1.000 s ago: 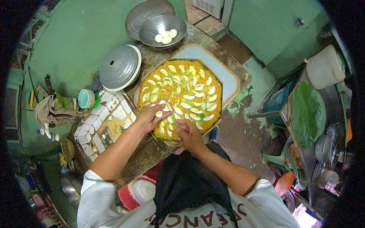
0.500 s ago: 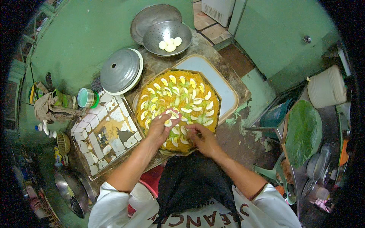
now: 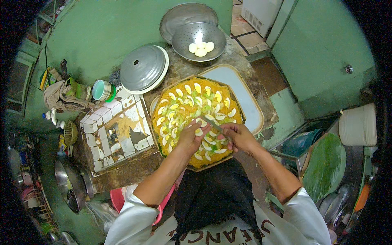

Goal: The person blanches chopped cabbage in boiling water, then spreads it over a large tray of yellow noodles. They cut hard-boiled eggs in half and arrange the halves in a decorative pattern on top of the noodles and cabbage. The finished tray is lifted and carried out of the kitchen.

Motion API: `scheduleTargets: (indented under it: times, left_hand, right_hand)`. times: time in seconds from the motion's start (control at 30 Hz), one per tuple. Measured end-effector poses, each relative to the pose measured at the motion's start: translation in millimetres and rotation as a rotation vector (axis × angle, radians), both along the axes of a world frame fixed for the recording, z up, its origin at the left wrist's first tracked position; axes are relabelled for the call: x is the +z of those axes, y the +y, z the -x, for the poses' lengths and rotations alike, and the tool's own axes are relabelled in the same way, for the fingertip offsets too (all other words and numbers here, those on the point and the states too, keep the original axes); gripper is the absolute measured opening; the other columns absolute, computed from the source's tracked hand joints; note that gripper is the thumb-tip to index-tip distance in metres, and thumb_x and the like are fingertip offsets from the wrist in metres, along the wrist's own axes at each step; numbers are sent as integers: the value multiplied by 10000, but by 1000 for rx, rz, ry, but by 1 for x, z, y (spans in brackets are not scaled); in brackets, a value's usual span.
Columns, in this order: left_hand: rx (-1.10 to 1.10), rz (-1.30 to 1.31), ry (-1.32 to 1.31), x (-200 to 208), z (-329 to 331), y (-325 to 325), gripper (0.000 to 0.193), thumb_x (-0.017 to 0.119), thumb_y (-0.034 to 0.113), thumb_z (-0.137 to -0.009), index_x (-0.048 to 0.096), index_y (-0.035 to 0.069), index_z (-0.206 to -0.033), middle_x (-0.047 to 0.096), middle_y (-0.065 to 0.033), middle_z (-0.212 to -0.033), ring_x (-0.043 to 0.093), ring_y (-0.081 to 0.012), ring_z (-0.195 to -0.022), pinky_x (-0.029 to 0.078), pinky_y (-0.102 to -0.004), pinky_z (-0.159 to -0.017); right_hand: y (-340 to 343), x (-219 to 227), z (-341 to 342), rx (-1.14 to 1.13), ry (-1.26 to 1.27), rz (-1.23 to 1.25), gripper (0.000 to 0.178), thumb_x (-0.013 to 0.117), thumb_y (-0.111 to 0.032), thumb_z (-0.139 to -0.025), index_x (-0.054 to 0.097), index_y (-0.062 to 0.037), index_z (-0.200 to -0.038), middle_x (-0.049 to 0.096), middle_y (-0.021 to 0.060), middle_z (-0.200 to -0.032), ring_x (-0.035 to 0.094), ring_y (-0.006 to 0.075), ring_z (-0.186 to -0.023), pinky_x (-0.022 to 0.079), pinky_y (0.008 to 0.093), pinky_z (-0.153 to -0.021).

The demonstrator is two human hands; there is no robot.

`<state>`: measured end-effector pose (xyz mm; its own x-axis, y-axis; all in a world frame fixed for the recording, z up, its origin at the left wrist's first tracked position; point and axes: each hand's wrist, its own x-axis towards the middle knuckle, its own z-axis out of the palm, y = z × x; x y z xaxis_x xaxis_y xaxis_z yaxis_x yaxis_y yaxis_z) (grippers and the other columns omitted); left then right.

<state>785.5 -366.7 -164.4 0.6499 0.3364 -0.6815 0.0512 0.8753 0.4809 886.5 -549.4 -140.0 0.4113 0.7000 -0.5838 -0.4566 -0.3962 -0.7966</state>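
The left hand hovers over the near part of a big tray of yellow noodles, its fingers curled around a peeled egg piece held at the fingertips. Just to its right, the right hand is closed on a knife, whose thin blade reaches leftward toward the egg piece so that the two hands nearly meet above the food. The tray lies directly beneath and ahead of both hands, its surface dotted with many white-and-yellow egg slices set in rings, and its near edge sits just in front of the person's dark apron. The tray rests on a worn countertop, partly overlapping a pale rectangular board that shows at its right. Farther out, beyond the tray, a metal colander holds a few whole peeled eggs, with a round metal pan behind it. To the left of the tray lies a domed metal lid, and beside that a stack of teal cups. A patch of white tiled surface lies left of the hands. Off to the far right, well apart, a large green leaf covers a round container.
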Motion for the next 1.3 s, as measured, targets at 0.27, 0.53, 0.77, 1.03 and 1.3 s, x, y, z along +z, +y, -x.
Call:
scheduleTargets:
  times: [0.27,0.53,0.77,1.03,1.3]
  left_hand:
    - [87,137,-88,-5,-10,-10,272,478,-31,-923,465,-71,-1191,537,-210,-1184,567,-374,-1122,517,-443,-991]
    - [251,124,-7,-14,-19,-21,232,479,-38,-915,483,-62,-1146,550,-185,-1141,586,-351,-1094,544,-418,-960]
    - [291,114,-156,-14,-23,-24,248,464,-45,-921,461,-93,-1165,551,-206,-1129,583,-341,-1099,504,-439,-1012]
    - [496,179,-71,-21,-29,-17,231,459,-30,-933,488,-72,-1159,563,-201,-1145,580,-343,-1113,498,-427,-1015]
    - [375,93,-194,-19,-2,-24,226,467,-11,-940,497,-73,-1156,559,-197,-1156,590,-354,-1102,501,-428,-1010]
  right_hand:
    - [-9,-13,-11,139,-754,-131,251,511,-186,-970,632,-60,-1150,686,128,-925,669,171,-722,535,333,-661]
    - [7,0,-62,230,-176,20,252,522,-131,-958,627,-7,-1151,685,62,-920,608,113,-567,499,277,-515]
    - [1,-4,-62,399,-785,-167,241,545,-154,-955,642,-24,-1134,682,78,-914,628,132,-694,509,275,-621]
    - [45,-7,-95,453,-378,-53,212,523,-143,-955,640,-21,-1082,693,73,-827,592,128,-499,513,296,-490]
    - [15,-9,-58,491,-657,-133,255,580,-156,-941,633,-70,-1175,677,85,-970,610,185,-897,476,309,-841]
